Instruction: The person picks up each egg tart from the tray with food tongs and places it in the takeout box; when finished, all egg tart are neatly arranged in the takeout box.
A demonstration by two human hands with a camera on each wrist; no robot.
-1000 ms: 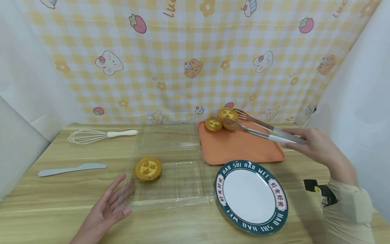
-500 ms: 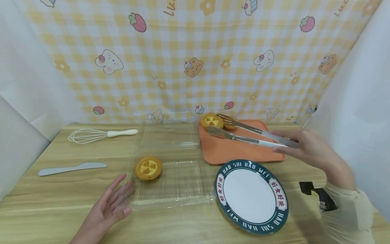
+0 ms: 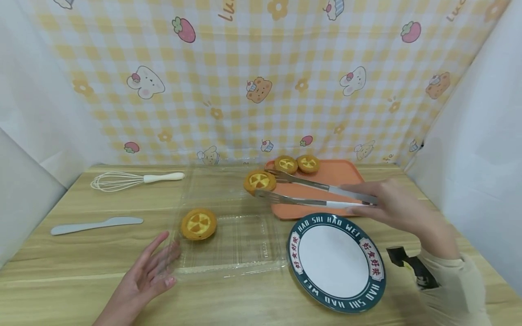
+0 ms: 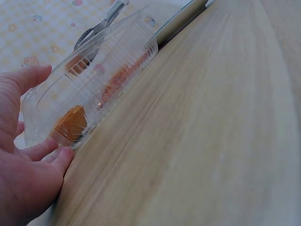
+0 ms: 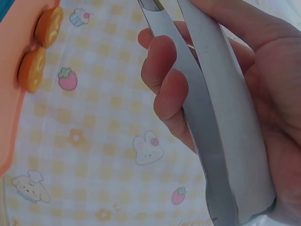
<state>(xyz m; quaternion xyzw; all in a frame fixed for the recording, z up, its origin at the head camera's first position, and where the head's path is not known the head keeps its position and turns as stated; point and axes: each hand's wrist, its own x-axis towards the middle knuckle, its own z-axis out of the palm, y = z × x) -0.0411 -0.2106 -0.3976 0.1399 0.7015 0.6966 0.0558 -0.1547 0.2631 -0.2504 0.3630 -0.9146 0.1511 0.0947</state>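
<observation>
My right hand [image 3: 385, 203] grips the handles of metal tongs [image 5: 221, 117] with white and grey grips. Between the tong tips an egg tart [image 3: 259, 181] is pinched, off the orange tray and over the right side of the clear plastic box [image 3: 228, 262]. A second tart [image 3: 199, 224] sits in the left of the box's front half. My left hand [image 3: 142, 276] lies at the box's front left corner, fingers extended and touching its wall, as the left wrist view [image 4: 28, 155] also shows.
The orange tray [image 3: 326, 190] holds two more tarts [image 3: 308, 164] at its back left. In front of it stands a green-rimmed plate [image 3: 338, 262]. A whisk [image 3: 138, 181] and a pale knife [image 3: 98, 225] lie on the left. A patterned cloth [image 3: 228, 90] hangs behind.
My right hand has swung left and toward me, the tongs lifting one tart from the tray across to the box. My left hand has stayed in place.
</observation>
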